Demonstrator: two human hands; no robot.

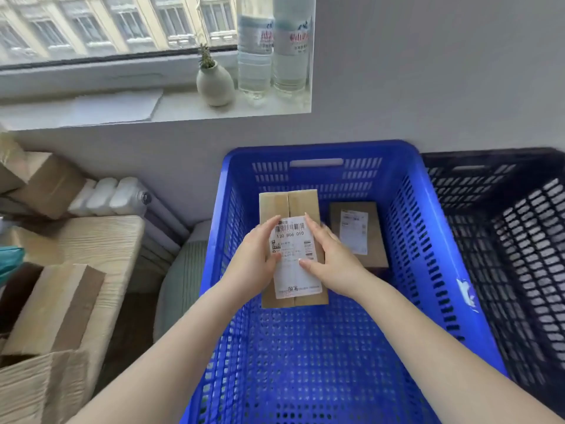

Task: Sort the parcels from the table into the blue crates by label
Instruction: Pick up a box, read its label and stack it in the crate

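**Parcel held over the blue crate**

We see a blue crate (pixel 406 228) with perforated walls directly below us. Inside it, a small cardboard parcel (pixel 371 255) lies flat on the floor near the far right corner, label up. To the right, touching the blue crate, stands a dark crate (pixel 519 240); we cannot tell what it contains.

We hold a second, longer labelled parcel (pixel 290 206) above the crate interior, label facing up and reading "130 R06 010". Our left hand (pixel 252 264) grips its left edge, fingers (pixel 269 224) lying along the side and thumb on the label. Our right hand (pixel 333 264) grips the right edge likewise, fingers (pixel 315 228) extended along the side and thumb pressing the label. The parcel sits between both palms.

At the left, the wooden worktop (pixel 101 240) carries further cardboard boxes (pixel 58 307).
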